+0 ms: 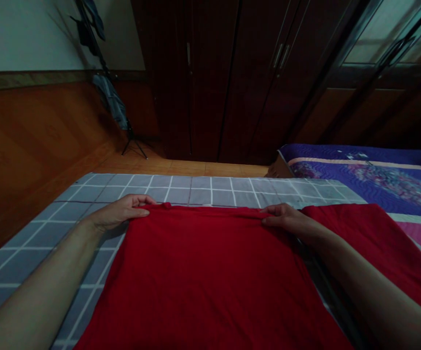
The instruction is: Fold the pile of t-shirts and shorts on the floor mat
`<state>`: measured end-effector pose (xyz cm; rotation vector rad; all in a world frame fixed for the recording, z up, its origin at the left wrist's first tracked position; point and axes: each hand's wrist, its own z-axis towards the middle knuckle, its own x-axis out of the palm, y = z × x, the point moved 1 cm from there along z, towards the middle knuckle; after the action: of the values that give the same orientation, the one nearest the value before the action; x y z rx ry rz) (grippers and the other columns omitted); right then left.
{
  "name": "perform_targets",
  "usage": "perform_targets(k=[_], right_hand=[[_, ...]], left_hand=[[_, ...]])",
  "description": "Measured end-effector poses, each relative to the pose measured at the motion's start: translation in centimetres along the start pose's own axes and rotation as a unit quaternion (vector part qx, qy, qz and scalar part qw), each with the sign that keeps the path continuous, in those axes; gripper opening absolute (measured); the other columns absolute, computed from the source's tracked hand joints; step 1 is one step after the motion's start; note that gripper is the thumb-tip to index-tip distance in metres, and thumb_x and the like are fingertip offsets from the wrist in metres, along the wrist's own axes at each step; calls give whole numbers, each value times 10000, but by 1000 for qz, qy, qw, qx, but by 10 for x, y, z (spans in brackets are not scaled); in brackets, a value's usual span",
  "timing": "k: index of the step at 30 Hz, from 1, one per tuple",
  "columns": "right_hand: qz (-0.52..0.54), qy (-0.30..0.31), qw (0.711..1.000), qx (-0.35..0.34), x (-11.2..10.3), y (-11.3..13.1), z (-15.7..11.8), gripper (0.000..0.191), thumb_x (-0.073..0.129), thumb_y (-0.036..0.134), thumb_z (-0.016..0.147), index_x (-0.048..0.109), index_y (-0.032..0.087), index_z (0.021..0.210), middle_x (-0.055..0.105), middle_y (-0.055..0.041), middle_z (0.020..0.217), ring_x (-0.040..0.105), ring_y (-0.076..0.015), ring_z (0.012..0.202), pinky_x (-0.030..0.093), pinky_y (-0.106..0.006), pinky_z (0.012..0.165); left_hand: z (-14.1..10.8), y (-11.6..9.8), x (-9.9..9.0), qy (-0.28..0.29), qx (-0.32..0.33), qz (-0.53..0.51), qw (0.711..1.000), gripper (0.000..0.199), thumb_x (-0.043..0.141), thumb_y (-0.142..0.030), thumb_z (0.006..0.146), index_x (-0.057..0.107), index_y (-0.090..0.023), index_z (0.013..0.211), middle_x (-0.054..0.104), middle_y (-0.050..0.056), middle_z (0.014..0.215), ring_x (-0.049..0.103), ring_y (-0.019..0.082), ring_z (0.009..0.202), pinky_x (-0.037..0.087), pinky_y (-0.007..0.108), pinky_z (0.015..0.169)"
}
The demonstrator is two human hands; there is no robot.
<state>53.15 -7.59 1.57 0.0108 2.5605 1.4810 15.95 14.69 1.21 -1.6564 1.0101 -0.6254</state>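
A plain red cloth [210,272], which looks like a garment, lies spread toward me and runs out of view at the bottom. Its far left corner is pinched between the thumb and fingers of my left hand [128,212]. On the far edge, near the right corner, my right hand [285,218] grips it the same way, with the edge stretched fairly straight between the two hands. A second red piece of cloth [374,243] lies beyond my right forearm; whether it joins the first I cannot tell.
Beneath is a grey checked cover [50,236] with white lines. A purple flowered bedspread [341,167] adjoins at the right. Dark wooden wardrobe doors [210,82] stand across the floor. A coat stand [99,53] with hanging clothes is at the back left.
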Motion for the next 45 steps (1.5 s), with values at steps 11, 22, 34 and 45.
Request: perform_targets(k=[11,22,34,45], right_hand=[[-51,-68,996,-18,-4,-9,9,257,670,327,610,628,165,804,666,-21,654,612,-151,560,461,-229,497],[-185,-145,969,-80,-11,-12,16,248,583,362,657,654,150,765,630,-22,604,530,-127,494,374,-219,441],[-452,-234,853,-119,-7,-7,12,289,542,346,754,701,215,957,710,-38,830,657,-222,761,463,-286,665],[-600,-243,755,-106,16,2,7,249,492,298,780,676,193,912,645,-78,908,611,-242,823,408,-305,655]], left_hand=[[12,8,-2,-40,-7,70,997,342,718,-333,723,588,-178,999,678,47,959,628,180,825,473,291,735],[8,1,-1,-59,2,96,994,340,680,-346,708,605,-171,990,675,44,963,623,187,833,466,300,750],[14,0,0,-172,32,462,870,425,584,-391,719,607,-155,1072,632,61,939,590,197,769,439,295,705],[12,-5,4,-110,40,486,866,122,516,-304,676,462,-195,661,506,-20,696,471,157,665,327,247,595]])
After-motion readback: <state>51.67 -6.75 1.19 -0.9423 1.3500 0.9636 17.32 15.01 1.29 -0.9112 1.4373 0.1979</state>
